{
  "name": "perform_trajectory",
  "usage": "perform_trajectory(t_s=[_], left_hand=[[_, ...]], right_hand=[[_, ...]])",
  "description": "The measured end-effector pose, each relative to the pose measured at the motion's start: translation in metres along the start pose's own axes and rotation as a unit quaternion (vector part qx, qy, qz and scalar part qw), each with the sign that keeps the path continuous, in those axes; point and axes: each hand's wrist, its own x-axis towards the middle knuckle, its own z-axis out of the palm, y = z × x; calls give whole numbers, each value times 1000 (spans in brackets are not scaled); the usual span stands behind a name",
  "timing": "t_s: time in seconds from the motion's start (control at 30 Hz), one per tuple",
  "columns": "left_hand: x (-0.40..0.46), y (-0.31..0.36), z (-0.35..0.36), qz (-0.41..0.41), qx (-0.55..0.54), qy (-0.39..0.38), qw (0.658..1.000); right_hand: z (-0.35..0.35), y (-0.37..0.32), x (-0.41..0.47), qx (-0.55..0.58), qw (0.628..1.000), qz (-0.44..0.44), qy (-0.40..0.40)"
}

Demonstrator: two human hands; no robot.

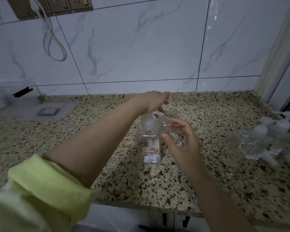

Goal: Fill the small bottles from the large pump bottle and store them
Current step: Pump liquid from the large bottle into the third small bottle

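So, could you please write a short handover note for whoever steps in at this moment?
Left hand presses on the pump head of the large pump bottle, mid-counter. Right hand holds a small bottle tilted, mouth at the spout. Other small bottles are clustered at right; fill levels unreadable. Left: finish this fill, cap it, do any unfilled ones, store all.

Pale yellow-green sleeve rolled above the left forearm; right arm bare
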Motion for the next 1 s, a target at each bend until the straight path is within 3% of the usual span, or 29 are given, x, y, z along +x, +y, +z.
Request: perform_trajectory(t_s=[0.5, 0.63, 1.0], left_hand=[[-2, 0, 0, 5, 22, -3, 1000], [-2, 2, -4, -3, 15, -35, 999], [-3, 2, 0, 7, 20, -9, 1000]], right_hand=[[-2, 2, 1, 3, 1000, 1, -5], [-2, -1, 1, -2, 1000, -16, -1], [-3, 1, 1, 9, 1000, 4, 0]])
